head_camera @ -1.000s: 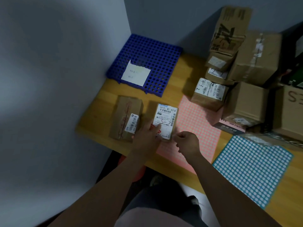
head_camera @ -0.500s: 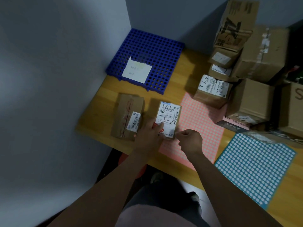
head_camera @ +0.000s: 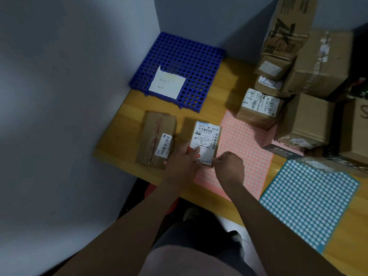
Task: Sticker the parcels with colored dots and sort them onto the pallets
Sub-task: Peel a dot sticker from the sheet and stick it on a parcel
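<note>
A small brown parcel with a white label marked "3-2" lies near the table's front edge, partly on the pink dot sheet. My left hand rests on its near left corner, fingers laid flat across the label. My right hand has thumb and forefinger pinched together at the parcel's near right corner; a dot between them is too small to make out. A second brown parcel lies just to the left, with a pink dot near its front edge. The blue pallet sits in the far corner.
A white paper note lies on the blue pallet. A blue dot sheet lies at the front right. Several stacked cardboard boxes fill the back right, with a labelled one on the pink sheet's far edge. Grey walls close the left and back.
My right hand has moved left from over the pink sheet to the labelled parcel's near right corner. My left hand has stayed on the parcel.
</note>
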